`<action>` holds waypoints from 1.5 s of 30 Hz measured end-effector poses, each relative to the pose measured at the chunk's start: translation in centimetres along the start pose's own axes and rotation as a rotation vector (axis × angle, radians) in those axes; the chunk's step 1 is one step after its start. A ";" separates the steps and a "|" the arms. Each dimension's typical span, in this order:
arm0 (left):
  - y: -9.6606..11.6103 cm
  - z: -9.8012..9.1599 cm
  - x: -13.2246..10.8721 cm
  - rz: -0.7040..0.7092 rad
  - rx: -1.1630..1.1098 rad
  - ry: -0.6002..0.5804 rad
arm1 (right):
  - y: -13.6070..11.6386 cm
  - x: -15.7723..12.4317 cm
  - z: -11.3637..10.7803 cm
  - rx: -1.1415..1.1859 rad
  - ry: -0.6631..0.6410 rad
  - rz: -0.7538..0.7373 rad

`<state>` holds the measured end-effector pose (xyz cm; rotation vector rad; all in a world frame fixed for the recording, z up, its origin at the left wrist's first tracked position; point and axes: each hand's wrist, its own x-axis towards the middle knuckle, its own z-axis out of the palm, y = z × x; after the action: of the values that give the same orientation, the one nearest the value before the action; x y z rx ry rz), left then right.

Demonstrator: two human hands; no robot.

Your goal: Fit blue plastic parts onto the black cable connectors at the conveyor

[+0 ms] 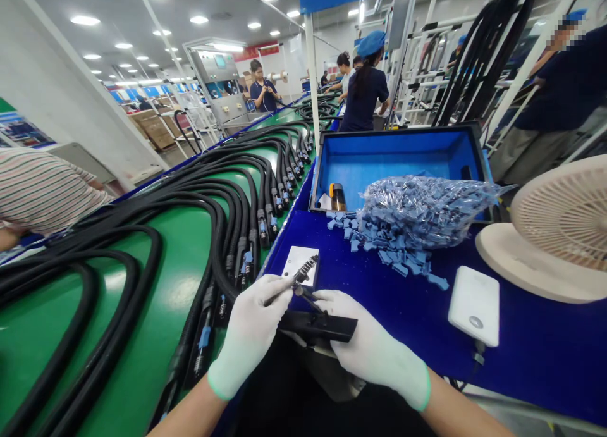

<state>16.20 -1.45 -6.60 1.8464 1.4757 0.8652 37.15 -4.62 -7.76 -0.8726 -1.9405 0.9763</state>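
Observation:
My left hand (256,326), in a white glove, is closed with thumb and fingers around a small dark spring-like part (306,268), which points up and to the right. My right hand (363,336), gloved too, curls round a black plastic tubular piece (327,326) with an angled end. A thin dark rod (308,296) runs between the two hands. Just beyond them lies a white block (294,260) on the blue table. Small blue plastic clips (403,260) are heaped past my right hand, spilling from a clear plastic bag (422,206).
Black corrugated hoses (213,209) with fitted ends lie across a green conveyor (184,247) at left. A blue crate (393,152) stands behind the bag. On the right are a white power bank (474,304) with a cable and a fan (564,222). Several people work farther off.

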 end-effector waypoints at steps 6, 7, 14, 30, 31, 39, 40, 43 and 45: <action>-0.2 0.3 -0.3 0.044 -0.018 0.002 | -0.2 -0.2 -0.2 -0.067 -0.006 0.011; -0.2 0.3 -0.3 0.060 -0.017 0.004 | -0.2 -0.3 -0.3 -0.081 -0.007 0.015; -0.5 0.5 -0.4 0.118 -0.010 0.015 | -0.1 -0.4 -0.2 -0.185 -0.025 0.023; 1.0 -1.4 3.8 -0.118 -0.306 -0.401 | 2.2 -0.8 0.4 -0.289 -0.024 0.301; 1.1 -1.5 4.3 -0.099 -0.290 -0.427 | 2.2 -0.9 0.4 -0.278 -0.002 0.330; 1.5 -0.1 4.5 -0.103 -0.168 -0.279 | 3.7 -0.7 0.5 -0.385 0.009 0.349; 1.6 0.1 4.4 -0.104 -0.142 -0.260 | 4.2 -0.5 0.7 -0.432 0.002 0.366; 1.8 0.3 4.3 -0.083 -0.050 -0.207 | 5.3 -0.1 1.2 -0.514 0.003 0.375; 1.9 0.2 4.2 -0.059 0.011 -0.199 | 5.5 -0.1 1.2 -0.537 0.008 0.352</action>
<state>18.11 2.33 -4.71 1.8295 1.4053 0.6264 37.46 -2.54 -12.96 -1.5584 -2.1196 0.6353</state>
